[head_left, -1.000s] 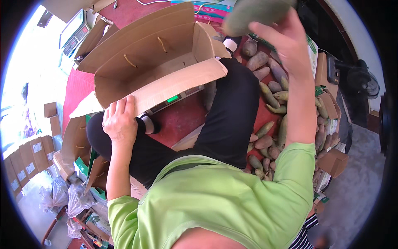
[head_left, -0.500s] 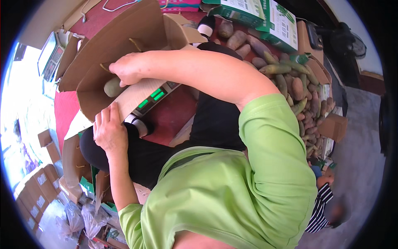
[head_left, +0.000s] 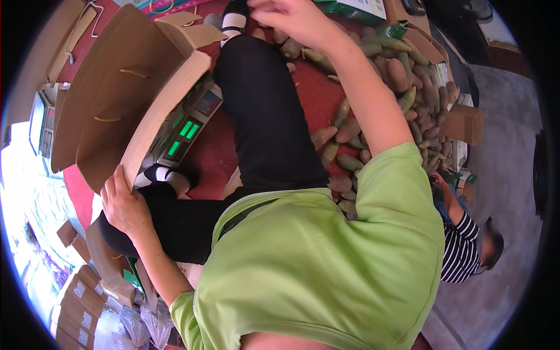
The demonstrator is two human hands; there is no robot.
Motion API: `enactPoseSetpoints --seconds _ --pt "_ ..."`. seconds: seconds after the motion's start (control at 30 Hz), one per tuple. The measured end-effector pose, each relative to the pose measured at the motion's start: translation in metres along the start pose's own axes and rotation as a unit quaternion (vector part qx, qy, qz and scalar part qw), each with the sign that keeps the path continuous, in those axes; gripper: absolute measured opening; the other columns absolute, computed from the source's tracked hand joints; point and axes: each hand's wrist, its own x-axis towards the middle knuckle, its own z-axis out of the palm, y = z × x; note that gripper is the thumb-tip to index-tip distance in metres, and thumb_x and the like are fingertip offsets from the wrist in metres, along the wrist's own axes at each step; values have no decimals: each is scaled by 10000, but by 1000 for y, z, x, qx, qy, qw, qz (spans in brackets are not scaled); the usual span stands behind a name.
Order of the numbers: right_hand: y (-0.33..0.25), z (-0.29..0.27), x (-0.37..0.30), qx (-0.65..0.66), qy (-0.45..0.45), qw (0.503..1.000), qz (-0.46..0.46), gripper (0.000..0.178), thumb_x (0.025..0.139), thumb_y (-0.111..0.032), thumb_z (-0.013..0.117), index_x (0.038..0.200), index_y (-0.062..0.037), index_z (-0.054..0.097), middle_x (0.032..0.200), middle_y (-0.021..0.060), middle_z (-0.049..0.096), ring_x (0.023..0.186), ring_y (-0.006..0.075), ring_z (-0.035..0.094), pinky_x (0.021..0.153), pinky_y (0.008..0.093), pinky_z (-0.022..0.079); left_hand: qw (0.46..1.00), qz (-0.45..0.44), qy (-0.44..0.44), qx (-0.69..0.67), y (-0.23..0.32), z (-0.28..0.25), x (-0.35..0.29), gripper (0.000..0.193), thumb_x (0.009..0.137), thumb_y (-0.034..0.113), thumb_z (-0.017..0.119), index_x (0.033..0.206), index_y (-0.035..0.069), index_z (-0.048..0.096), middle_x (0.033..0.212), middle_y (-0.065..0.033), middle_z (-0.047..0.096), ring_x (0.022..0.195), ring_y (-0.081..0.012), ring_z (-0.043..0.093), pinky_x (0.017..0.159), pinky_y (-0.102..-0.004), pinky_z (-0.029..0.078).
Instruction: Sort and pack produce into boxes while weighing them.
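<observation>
Resting left hand [head_left: 129, 209] on box flap [head_left: 162, 111] near lit scale [head_left: 185, 140]; holding right hand [head_left: 286, 14] out beside foot [head_left: 234, 24].

White glare burns out nine o'clock; the grey concrete floor [head_left: 507, 146] at three o'clock looks dimmer; fisheye edges bend.

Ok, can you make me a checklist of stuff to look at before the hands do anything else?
1. Box open at the top: ok, its flaps are spread apart.
2. Left hand on the box: ok, it grips the near flap at its lower end.
3. Scale screen switched on: ok, it glows green.
4. Right hand free: cannot tell, the picture's top edge cuts it off.
5. Bottom of the box in sight: not ok, the near flap hides it.
6. Vegetables at hand: ok, a heap lies on the right.
</observation>
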Motion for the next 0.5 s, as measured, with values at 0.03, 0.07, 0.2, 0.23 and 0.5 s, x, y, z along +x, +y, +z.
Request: enactPoseSetpoints --seconds 0.03,0.07,0.2,0.23,0.5 --pt "18 -8 -23 -34 24 998 45 327 830 -215 639 1096 -26 623 933 95 675 846 156 632 732 291 497 1000 -4 -6 5 -1 1 0 407 747 24 575 1125 172 615 998 -36 618 937 -250 595 777 -374 496" --pt "31 -11 -46 -9 37 991 130 306 832 -197 638 1083 -22 624 921 92 674 849 155 629 741 293 496 1000 0 -8 6 -2 1 -2 407 747 24 575 1125 172 615 998 -36 618 937 -250 595 777 -374 496" --pt "148 -11 -155 -96 68 960 255 327 802 -207 680 1062 -15 627 1028 146 658 969 239 623 837 341 486 1000 5 -2 4 1 1 -2 420 752 10 563 1140 164 610 1019 -39 620 946 -256 589 799 -376 491" --pt "175 -1 -181 -159 60 947 271 336 790 -218 690 1055 -18 633 1062 173 645 999 281 619 851 362 482 1000 -1 -10 5 1 -1 -3 436 739 5 575 1146 160 604 1029 -44 615 963 -257 583 814 -380 486" --pt "206 104 -332 -166 -82 877 444 250 757 -132 648 998 -65 633 895 129 672 879 286 643 784 381 491 1000 0 5 2 -2 2 -4 409 755 9 573 1136 150 615 1024 -60 621 952 -280 600 799 -395 494"
